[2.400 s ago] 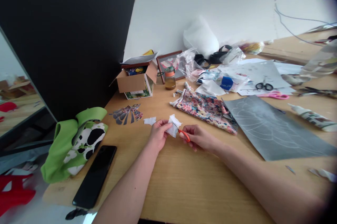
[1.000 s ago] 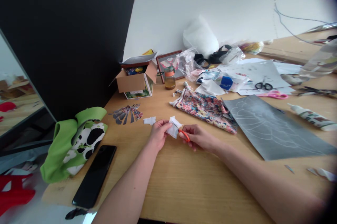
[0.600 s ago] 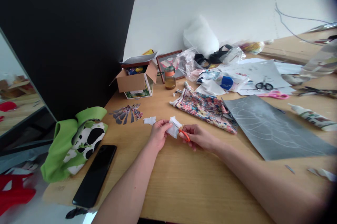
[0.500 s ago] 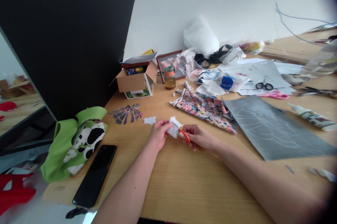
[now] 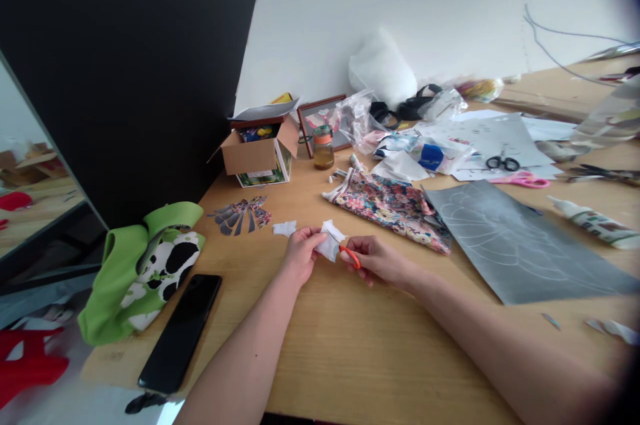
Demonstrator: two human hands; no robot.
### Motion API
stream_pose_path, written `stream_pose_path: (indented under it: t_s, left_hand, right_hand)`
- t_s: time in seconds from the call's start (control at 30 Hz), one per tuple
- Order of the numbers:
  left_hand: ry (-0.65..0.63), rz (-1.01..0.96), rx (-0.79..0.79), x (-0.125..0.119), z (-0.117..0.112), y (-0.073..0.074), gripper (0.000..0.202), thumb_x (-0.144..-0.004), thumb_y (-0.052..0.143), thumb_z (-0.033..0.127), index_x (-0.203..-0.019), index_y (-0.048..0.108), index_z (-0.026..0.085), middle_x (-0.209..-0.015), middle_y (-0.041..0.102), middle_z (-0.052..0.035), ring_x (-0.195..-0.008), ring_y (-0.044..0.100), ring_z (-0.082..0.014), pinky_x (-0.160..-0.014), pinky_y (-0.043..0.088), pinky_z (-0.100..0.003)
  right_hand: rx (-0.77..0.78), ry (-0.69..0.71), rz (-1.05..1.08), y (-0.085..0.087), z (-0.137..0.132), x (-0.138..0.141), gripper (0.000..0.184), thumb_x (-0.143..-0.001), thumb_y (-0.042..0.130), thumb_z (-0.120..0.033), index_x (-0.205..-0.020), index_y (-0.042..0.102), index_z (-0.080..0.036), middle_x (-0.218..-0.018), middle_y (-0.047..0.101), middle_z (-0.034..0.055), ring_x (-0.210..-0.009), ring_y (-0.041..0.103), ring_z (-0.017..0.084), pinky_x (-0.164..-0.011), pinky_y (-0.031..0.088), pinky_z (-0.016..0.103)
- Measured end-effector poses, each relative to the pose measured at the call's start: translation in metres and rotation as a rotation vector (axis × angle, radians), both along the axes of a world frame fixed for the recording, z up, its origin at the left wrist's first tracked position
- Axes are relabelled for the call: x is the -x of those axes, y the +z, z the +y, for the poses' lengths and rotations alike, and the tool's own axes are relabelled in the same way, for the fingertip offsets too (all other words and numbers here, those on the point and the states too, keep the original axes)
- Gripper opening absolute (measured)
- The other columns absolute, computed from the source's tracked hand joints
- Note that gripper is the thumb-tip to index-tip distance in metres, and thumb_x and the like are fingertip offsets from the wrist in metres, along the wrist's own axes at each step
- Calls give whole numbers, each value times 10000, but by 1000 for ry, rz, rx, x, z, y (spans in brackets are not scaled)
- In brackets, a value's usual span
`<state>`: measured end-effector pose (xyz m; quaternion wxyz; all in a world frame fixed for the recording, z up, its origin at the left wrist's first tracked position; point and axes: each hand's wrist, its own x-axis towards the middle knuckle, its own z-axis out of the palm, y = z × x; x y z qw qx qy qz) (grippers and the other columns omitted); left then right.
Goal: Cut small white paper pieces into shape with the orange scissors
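My left hand [image 5: 302, 253] pinches a small white piece of fabric or paper [image 5: 330, 241] just above the wooden table [image 5: 350, 345]. My right hand [image 5: 377, 260] is closed round small orange-handled scissors [image 5: 350, 256], whose blades reach into the white piece. Both hands hover close together near the table's middle. A second white scrap [image 5: 285, 228] lies just left of my left hand. A floral patterned cloth [image 5: 393, 207] lies behind my right hand.
A grey sheet with drawn curves [image 5: 515, 245] lies to the right, a black phone [image 5: 181, 333] and a green pouch [image 5: 145, 265] to the left. At the back stand an open cardboard box [image 5: 257, 152], a small jar [image 5: 323, 148], black scissors [image 5: 501, 162], pink scissors [image 5: 523, 180] and a glue tube [image 5: 593, 221].
Almost nothing differs. The white piece has shifted very slightly between my fingers while both hands stay where they were.
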<state>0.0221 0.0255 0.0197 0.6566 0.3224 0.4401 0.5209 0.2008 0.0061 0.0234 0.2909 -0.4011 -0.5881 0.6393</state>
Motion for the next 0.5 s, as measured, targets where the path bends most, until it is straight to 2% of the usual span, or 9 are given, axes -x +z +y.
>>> stream_pose_path:
  t_s: [0.5]
  left_hand:
    - [-18, 17, 8, -2, -2, 2, 282, -478, 823, 234, -677, 666, 111, -600, 649, -36, -538, 557, -115, -545, 418, -242]
  right_hand:
    - [-3, 21, -1, 0, 0, -1, 469, -700, 725, -592, -738, 555, -156, -651, 540, -33, -419, 455, 51, -349, 388, 172]
